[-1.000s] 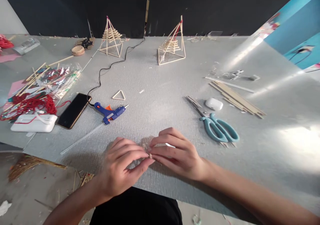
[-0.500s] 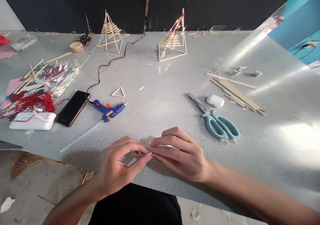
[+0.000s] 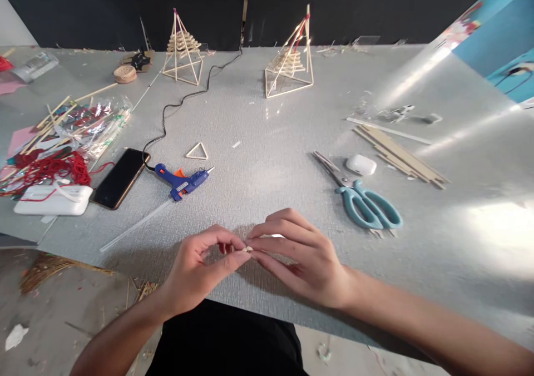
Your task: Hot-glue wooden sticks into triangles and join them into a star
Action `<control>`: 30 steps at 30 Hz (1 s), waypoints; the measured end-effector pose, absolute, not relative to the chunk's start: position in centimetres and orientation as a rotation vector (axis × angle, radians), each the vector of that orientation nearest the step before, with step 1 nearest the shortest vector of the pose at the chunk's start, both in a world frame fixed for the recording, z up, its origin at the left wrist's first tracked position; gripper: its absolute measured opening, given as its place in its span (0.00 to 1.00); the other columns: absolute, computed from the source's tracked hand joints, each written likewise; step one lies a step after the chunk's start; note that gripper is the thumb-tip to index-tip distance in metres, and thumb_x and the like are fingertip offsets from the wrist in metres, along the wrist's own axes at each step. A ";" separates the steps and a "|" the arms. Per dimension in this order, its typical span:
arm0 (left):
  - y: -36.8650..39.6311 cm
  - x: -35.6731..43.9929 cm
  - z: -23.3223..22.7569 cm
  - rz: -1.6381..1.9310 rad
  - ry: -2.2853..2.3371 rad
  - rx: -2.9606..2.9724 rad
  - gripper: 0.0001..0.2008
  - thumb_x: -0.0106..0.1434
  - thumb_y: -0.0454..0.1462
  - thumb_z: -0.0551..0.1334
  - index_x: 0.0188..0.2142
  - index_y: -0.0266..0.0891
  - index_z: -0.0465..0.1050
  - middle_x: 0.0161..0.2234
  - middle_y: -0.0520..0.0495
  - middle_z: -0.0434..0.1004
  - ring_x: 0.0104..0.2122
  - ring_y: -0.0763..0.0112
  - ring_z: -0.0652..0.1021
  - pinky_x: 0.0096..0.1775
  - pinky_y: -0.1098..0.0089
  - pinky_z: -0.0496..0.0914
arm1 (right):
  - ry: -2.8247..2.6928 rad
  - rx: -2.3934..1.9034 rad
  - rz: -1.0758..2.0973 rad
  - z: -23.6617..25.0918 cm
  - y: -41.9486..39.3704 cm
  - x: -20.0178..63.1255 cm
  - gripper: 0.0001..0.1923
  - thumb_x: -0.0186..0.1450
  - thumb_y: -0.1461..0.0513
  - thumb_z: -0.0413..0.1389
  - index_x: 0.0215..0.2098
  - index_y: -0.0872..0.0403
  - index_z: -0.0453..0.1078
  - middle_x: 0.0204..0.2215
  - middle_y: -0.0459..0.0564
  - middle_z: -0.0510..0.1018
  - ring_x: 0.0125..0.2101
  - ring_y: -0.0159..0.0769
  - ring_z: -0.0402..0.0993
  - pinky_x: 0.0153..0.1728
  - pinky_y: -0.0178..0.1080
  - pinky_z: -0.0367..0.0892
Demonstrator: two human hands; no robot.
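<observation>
My left hand (image 3: 204, 270) and my right hand (image 3: 302, 256) meet near the table's front edge, fingertips almost touching. Between them they pinch small pale wooden sticks (image 3: 247, 249); only the joined ends show and the fingers cover the rest. Ahead of my left hand lies a blue hot glue gun (image 3: 183, 184) with a clear glue stick (image 3: 136, 227) sticking out of its back. Past the glue gun is a small triangle of wooden sticks (image 3: 197, 157). To the right of my right hand, teal-handled scissors (image 3: 361, 203) lie beside a white earbud case (image 3: 361, 164).
Two stick pyramids (image 3: 183, 59) (image 3: 288, 73) stand at the back. At left are a phone (image 3: 122, 178), a white box (image 3: 54, 201), red yarn (image 3: 73, 170) and plastic-wrapped sticks (image 3: 104, 123). Flat wooden strips (image 3: 398, 154) lie at right. A black cord (image 3: 183, 104) runs from the glue gun backward.
The fingertips have shifted slightly around the small sticks, and less of them shows now. My view has tilted a little; the other things on the table stay in place.
</observation>
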State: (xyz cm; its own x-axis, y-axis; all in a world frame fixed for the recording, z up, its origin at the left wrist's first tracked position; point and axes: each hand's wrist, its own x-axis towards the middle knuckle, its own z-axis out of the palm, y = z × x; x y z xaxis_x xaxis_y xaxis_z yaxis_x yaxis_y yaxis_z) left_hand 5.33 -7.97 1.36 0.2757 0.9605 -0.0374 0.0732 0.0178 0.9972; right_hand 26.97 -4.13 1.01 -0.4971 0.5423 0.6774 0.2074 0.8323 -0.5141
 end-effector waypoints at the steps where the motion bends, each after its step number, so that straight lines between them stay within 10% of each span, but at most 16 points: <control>1: -8.0 5.4 1.3 0.930 1.055 1.265 0.09 0.66 0.42 0.69 0.37 0.39 0.80 0.32 0.48 0.77 0.34 0.71 0.75 0.39 0.68 0.71 | -2.063 -0.577 0.521 1.2 -4.2 26.8 0.10 0.67 0.69 0.62 0.46 0.54 0.76 0.39 0.53 0.83 0.37 0.38 0.75 0.37 0.45 0.75; 15: -7.4 5.6 0.8 0.806 0.877 0.734 0.11 0.61 0.46 0.71 0.36 0.41 0.82 0.28 0.49 0.73 0.29 0.73 0.72 0.36 0.69 0.70 | -1.814 -0.876 1.153 2.1 -4.6 26.6 0.06 0.70 0.63 0.60 0.38 0.51 0.80 0.34 0.50 0.84 0.37 0.36 0.81 0.40 0.41 0.76; 30: -7.3 6.1 0.0 0.835 0.883 0.648 0.08 0.65 0.43 0.69 0.34 0.41 0.82 0.31 0.50 0.75 0.31 0.74 0.72 0.38 0.70 0.69 | -1.844 -0.833 0.923 1.1 -4.3 26.6 0.08 0.69 0.66 0.61 0.45 0.50 0.79 0.36 0.48 0.85 0.37 0.36 0.79 0.39 0.42 0.76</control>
